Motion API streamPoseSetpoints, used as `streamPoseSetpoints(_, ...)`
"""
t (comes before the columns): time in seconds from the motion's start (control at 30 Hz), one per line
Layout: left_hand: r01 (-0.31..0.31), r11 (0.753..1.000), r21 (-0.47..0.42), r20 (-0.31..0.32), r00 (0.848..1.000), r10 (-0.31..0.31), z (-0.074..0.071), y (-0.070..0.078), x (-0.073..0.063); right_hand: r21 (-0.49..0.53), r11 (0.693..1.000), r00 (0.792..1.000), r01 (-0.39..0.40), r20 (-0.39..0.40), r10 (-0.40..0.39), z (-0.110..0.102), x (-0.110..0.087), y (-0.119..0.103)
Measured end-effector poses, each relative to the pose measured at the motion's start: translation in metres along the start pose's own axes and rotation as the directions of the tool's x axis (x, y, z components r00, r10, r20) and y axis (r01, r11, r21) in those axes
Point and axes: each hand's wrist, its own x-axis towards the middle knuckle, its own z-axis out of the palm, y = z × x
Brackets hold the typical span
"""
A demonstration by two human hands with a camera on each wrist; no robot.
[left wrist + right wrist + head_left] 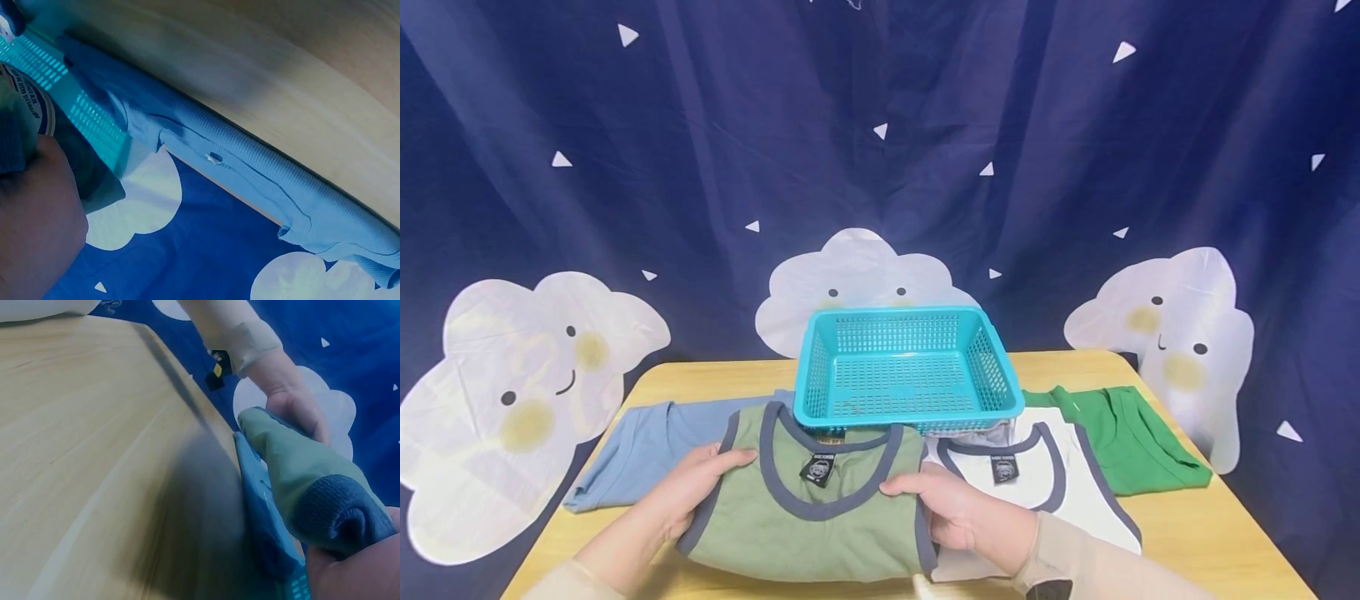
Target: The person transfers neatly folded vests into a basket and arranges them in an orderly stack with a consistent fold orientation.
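Note:
A folded olive-green tank top (805,546) with navy trim and a black neck label is held up over the front of the table, tilted toward me. My left hand (695,490) grips its left edge, thumb on the front. At the right edge, my right hand (953,507) pinches it the same way, thumb beside the neckline. In the right wrist view the top shows as a thick fold, its navy ribbed edge (334,509) rolled at the near end. A white tank top (1078,500) with navy trim lies just right of it, partly behind my right hand.
A turquoise plastic basket (910,418) stands at the back middle, with folded cloth partly visible under its front. A folded blue garment (632,454) lies left on the wooden table (1217,550), a bright green one (1150,454) right. Behind hangs a navy curtain (880,183) with clouds.

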Motion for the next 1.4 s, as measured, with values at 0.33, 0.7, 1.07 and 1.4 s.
streamPoseSetpoints(0.33,0.006,1.0,0.013,-0.012,1.0,-0.006,-0.001,0.009,-0.008,0.015,1.0,1.0,0.002,0.016,-0.002,0.006,-0.006,-0.007)
streamPoseSetpoints(0.7,-0.005,0.999,0.043,-0.017,1.0,0.006,0.0,0.026,-0.013,0.008,1.0,1.0,0.017,0.009,-0.017,0.01,-0.013,-0.018)
streamPoseSetpoints(1.07,-0.015,1.0,0.024,0.002,1.0,0.015,-0.001,0.036,-0.018,0.008,1.0,1.0,0.015,0.022,-0.015,0.012,-0.016,-0.026)
streamPoseSetpoints(1.4,-0.029,0.999,0.034,0.04,0.999,0.027,-0.001,0.046,-0.022,0.032,0.999,0.998,0.027,0.059,-0.029,0.014,-0.019,-0.033)
